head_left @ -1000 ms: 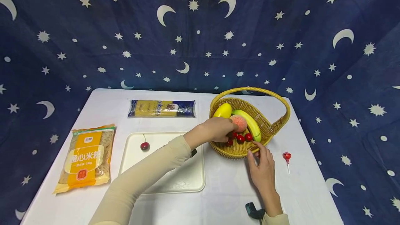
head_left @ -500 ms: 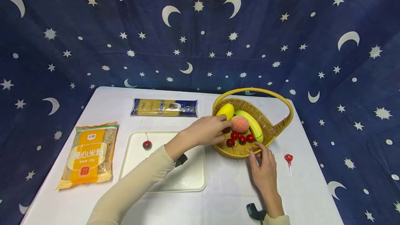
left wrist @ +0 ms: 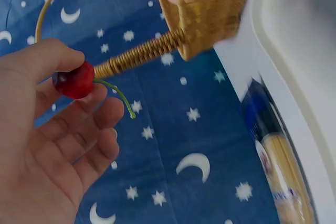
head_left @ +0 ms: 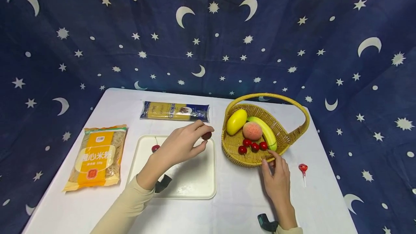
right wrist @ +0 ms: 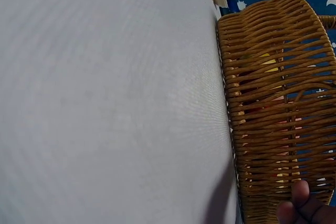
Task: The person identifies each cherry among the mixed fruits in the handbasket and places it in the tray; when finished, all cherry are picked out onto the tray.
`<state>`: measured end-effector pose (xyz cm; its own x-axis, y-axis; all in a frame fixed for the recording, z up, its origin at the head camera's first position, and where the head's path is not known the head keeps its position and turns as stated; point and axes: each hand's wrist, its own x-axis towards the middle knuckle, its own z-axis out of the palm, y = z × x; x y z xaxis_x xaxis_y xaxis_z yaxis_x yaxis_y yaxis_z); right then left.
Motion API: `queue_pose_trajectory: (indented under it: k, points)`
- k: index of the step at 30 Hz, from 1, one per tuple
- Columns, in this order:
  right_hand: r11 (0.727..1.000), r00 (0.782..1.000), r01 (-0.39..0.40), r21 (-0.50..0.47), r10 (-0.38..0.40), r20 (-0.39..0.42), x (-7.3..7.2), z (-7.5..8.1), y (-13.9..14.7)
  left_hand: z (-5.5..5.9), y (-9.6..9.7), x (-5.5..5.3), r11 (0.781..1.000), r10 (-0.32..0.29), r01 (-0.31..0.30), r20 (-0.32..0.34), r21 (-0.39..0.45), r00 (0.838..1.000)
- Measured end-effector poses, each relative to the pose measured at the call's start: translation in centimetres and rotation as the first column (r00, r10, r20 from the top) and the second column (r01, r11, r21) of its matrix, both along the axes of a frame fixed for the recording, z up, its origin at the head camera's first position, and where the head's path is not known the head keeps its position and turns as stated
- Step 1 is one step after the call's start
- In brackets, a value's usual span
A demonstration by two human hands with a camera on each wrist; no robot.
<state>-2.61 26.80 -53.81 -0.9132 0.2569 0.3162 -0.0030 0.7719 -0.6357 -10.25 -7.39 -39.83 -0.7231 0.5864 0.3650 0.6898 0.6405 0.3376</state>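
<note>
In the head view my left hand (head_left: 182, 143) is above the white tray (head_left: 208, 190), pinching a dark red cherry (head_left: 206, 135) between thumb and fingers. The left wrist view shows this cherry (left wrist: 76, 81) with its green stem hanging free. Another cherry (head_left: 155, 148) lies on the tray, partly behind that hand. My right hand (head_left: 277, 181) holds the front rim of the wicker basket (head_left: 240, 161); its fingertips (right wrist: 300, 192) show against the woven wall in the right wrist view. Inside the basket are a yellow mango-like fruit (head_left: 237, 122), a peach (head_left: 252, 130), a banana (head_left: 264, 131) and several cherries (head_left: 255, 147).
A pack of spaghetti (head_left: 175, 111) lies behind the tray. To the tray's left is an orange bag of rice noodles (head_left: 97, 158). A red lollipop (head_left: 303, 169) lies right of the basket. A star-patterned dark blue cloth (head_left: 208, 68) hangs behind the white table.
My left hand has come out of the basket with a cherry and moved left over the tray. The right hand stays at the basket rim. The head view has shifted slightly.
</note>
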Motion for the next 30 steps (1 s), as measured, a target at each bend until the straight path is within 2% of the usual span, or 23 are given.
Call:
queue_pose_trajectory:
  k: [7,10,18,30]
  points:
    - [1.000,1.000,0.003,-0.007,-0.003,-0.025,0.1,0.0,0.1,-1.3,-3.0,0.9,0.994,0.110,-0.112,-0.072,-0.017,0.991]
    - [1.000,1.000,0.004,-0.005,-0.004,-0.030,0.1,-0.1,0.1,-1.9,-4.2,1.1,0.989,0.145,-0.146,-0.079,-0.013,0.986]
    - [1.000,1.000,-0.001,0.004,0.001,-0.025,-0.1,-0.1,0.0,-3.4,-6.5,1.8,0.976,0.215,-0.217,-0.048,-0.018,0.975]
    - [1.000,1.000,-0.007,0.010,0.007,-0.014,0.0,0.0,-0.2,-8.1,-8.1,1.6,0.965,0.244,-0.241,0.020,-0.102,0.969]
